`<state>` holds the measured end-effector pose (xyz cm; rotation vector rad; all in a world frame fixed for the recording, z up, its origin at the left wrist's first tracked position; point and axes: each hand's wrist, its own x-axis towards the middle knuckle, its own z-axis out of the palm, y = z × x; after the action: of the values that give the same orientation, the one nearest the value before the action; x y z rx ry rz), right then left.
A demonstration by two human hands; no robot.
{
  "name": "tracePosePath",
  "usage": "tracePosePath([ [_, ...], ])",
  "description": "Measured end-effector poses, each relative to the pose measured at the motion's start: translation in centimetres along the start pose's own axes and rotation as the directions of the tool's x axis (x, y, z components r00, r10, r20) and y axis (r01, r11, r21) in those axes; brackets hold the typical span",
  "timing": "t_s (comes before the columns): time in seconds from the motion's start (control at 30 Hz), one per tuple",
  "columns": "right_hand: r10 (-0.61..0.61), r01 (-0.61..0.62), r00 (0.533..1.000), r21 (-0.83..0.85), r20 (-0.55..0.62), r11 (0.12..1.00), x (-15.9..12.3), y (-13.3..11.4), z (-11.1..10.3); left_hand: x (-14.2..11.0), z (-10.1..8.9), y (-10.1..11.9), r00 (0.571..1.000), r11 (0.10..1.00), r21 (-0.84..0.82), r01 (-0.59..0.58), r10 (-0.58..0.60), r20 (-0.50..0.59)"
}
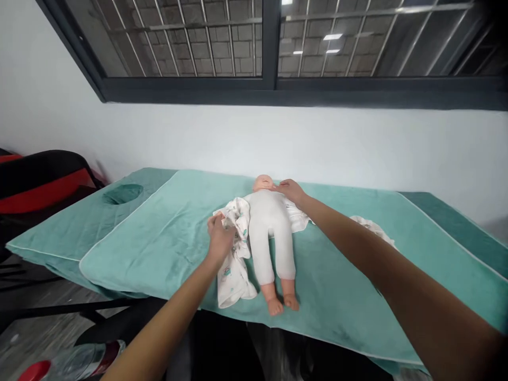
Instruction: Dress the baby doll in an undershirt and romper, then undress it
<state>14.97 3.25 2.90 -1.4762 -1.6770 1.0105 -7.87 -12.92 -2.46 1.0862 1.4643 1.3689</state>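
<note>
A baby doll (pixel 270 217) in a white bodysuit lies on its back, head toward the wall, with bare feet near the front edge. My left hand (pixel 220 237) is closed on a white printed baby shirt (pixel 235 283) bunched along the doll's left-hand side in view. The doll's arm on that side is mostly hidden by the cloth. Beside the doll's head, at the shoulder, rests my right hand (pixel 290 190) with its fingers stretched out. More white cloth (pixel 297 218) spreads under my right wrist, next to the doll's torso.
The doll lies on a green-covered massage bed (pixel 159 227) with a face hole (pixel 123 193) at the left. Another white cloth (pixel 373 227) is partly behind my right forearm. A black and red chair (pixel 43 182) stands left; a red-capped bottle (pixel 79 360) is below. A barred window tops the wall.
</note>
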Motion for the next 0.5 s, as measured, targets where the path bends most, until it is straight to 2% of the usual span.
tracePosePath([
  [0.07, 0.034, -0.033, 0.999, -0.049, 0.014, 0.998, 2.9, 1.9, 0.5, -0.3, 0.5, -0.9, 0.993, 0.987, 0.11, -0.114, 0.109, 0.051],
  [0.1, 0.054, -0.052, 0.998, -0.072, 0.031, 0.996, 4.3, 2.5, 0.6, -0.6, 0.9, -1.2, 0.99, 0.98, 0.154, -0.124, 0.11, 0.093],
  [0.13, 0.077, -0.071, 0.995, -0.097, 0.062, 0.993, 5.5, 3.0, 0.6, -1.0, 1.3, -1.4, 0.987, 0.977, 0.184, -0.112, 0.088, 0.132],
  [0.2, 0.119, -0.092, 0.973, -0.14, 0.197, 0.986, 7.5, 3.4, 0.5, -1.5, 2.2, -1.6, 0.975, 0.982, 0.187, -0.004, -0.038, 0.22],
  [0.27, 0.134, -0.084, 0.913, -0.144, 0.386, 0.986, 8.8, 3.4, 0.5, -1.6, 3.2, -1.6, 0.922, 0.978, 0.082, 0.191, -0.207, 0.327],
  [0.33, 0.114, -0.066, 0.849, -0.111, 0.516, 0.992, 9.3, 3.0, 0.7, -1.5, 4.2, -1.6, 0.867, 0.925, -0.113, 0.363, -0.291, 0.406],
  [0.43, 0.08, -0.047, 0.839, -0.074, 0.538, 0.996, 9.1, 2.4, 0.6, -0.9, 5.7, -1.2, 0.858, 0.816, -0.362, 0.45, -0.283, 0.428],
  [0.5, 0.077, -0.046, 0.831, -0.071, 0.551, 0.996, 8.8, 1.6, -0.1, -0.4, 6.2, -0.5, 0.839, 0.767, -0.417, 0.489, -0.283, 0.465],
])
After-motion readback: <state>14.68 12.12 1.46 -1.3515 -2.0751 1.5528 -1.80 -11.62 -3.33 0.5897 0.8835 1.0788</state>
